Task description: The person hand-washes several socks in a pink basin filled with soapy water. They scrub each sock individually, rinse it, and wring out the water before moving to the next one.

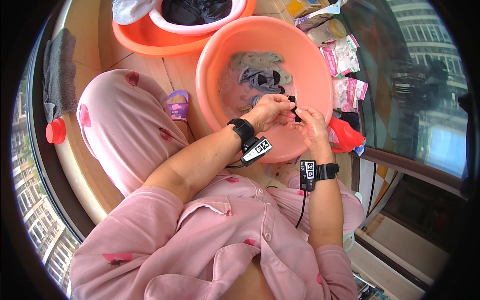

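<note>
Over a large salmon-pink plastic basin point(205, 86), my left hand point(270, 111) pinches one end of a small black cloth item point(292, 100), which may be a sock. My right hand point(313, 123) grips its other end, close beside the left. Fingers cover much of the cloth. Below, in shallow sudsy water, lie grey socks with black patches point(258, 79). A pale grey-green cloth point(257, 60) is bunched behind them. Part of a brown item point(244, 108) shows next to my left hand.
Behind stand an orange basin point(131, 41) and a pink basin point(195, 28) holding dark clothes. At right are a red detergent bottle point(342, 134), pink-white packets point(342, 56), a yellow-lidded jar point(327, 32) and a glass panel point(412, 93). A grey towel point(60, 75) hangs over the left ledge.
</note>
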A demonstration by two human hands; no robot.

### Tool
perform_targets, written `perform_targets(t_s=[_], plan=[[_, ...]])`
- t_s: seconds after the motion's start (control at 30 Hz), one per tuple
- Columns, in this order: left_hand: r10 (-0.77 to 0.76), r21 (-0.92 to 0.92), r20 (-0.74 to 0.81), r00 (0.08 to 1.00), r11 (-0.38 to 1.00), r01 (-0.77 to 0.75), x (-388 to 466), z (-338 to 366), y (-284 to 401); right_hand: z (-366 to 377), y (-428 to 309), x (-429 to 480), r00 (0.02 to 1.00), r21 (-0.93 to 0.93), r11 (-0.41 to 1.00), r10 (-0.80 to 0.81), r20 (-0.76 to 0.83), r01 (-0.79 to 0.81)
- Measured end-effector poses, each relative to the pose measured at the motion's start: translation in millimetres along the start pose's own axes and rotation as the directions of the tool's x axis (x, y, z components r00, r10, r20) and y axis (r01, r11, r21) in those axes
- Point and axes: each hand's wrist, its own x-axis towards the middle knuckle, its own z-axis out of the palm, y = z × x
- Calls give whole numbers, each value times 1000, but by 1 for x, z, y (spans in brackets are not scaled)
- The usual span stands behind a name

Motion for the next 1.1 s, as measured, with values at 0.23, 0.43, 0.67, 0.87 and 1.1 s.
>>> perform_targets(t_s=[0.23,0.43,0.67,0.87,1.1], plan=[[10,-21,34,999,1000,-9,3,3,-4,-3,1,-5,998,243,968,51,24,-56],[3,-150,52,999,989,5,3,3,-3,-4,5,-8,1000,431,902,-6,-26,16],[-30,-330,123,992,941,70,7,-6,5,-6,11,-4,989,572,809,-83,-119,136],[5,-360,190,982,931,65,7,-9,11,2,11,-2,986,694,700,-98,-138,167],[37,-414,78,996,910,-1,11,-4,10,10,7,-6,989,672,725,-99,-113,149]])
